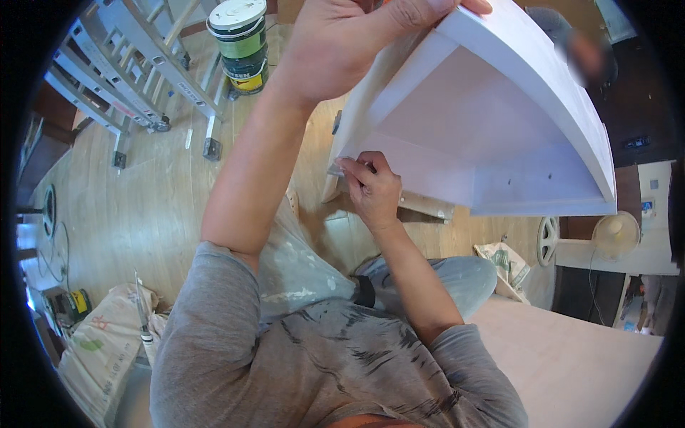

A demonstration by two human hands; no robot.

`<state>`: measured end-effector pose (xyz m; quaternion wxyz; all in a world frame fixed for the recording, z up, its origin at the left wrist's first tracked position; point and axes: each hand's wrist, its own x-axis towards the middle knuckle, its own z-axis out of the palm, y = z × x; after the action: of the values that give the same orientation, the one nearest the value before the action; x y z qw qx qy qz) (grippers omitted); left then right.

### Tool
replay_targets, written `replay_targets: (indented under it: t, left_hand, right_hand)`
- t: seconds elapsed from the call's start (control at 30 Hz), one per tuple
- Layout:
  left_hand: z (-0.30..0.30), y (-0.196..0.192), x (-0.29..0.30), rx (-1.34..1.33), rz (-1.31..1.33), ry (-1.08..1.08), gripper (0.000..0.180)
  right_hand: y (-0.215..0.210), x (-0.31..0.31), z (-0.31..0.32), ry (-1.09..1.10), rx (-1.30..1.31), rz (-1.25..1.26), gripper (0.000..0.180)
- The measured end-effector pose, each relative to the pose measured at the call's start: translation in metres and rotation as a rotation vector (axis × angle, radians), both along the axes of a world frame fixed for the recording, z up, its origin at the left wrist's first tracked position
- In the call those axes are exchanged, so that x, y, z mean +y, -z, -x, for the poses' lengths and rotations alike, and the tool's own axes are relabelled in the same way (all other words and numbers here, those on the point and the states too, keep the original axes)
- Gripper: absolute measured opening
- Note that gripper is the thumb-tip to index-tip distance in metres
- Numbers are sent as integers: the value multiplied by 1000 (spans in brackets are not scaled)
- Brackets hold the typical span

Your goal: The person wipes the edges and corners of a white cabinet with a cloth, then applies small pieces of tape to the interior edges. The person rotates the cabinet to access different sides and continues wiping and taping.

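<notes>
Room: wood-plank floor [150, 207] of a work site, seen from above; tools and sacks lie about it.
Near right: pale plywood sheet [571, 364] in the near right corner; whether it serves as a desk cannot be told.
Near left: printed sack [100, 349] on the floor, mouth crumpled; contents not visible. A yellow-and-black tool [71, 305] lies just beside it.
Right hand: right hand [372, 189] pinches a small flat piece against the near left corner of the white shelf unit [499, 135]; the piece is too small to identify. Grip: fingers together, clamped on that piece and on the panel edge.
Left hand: left hand [349, 43], arm raised, holds the far upper edge of the shelf unit. Grip: fingers and thumb closed over the edge.
Work piece: the shelf unit is held up off the floor, tilted, open side toward the camera, right of centre.
Progress: judged from this view, the unit is assembled and coated white; work on the near left corner appears to be in hand, and the rest cannot be judged.
Right floor: small printed bag [503, 260], closed; a white fan [615, 235] beyond it.
Far left: aluminium ladder [135, 78] lying folded.
Far centre: paint bucket [242, 43], green and yellow, white lid on; contents hidden.
Far right: another person [585, 50], partly visible.
</notes>
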<state>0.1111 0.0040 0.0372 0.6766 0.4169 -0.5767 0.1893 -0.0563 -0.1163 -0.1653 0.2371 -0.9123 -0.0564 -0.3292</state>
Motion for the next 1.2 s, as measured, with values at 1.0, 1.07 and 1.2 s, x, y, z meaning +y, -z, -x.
replay_targets:
  t: [1.0,1.07,1.2]
  left_hand:
    - [-4,4,-7,44,78,154,30]
    - [-5,4,-4,65,58,180,32]
    - [-19,-4,-12,-110,91,33,38]
  right_hand:
    - [27,-51,44,239,405,-475,26]
    - [37,-43,46,227,422,-495,30]
    - [41,-9,33,191,489,-499,32]
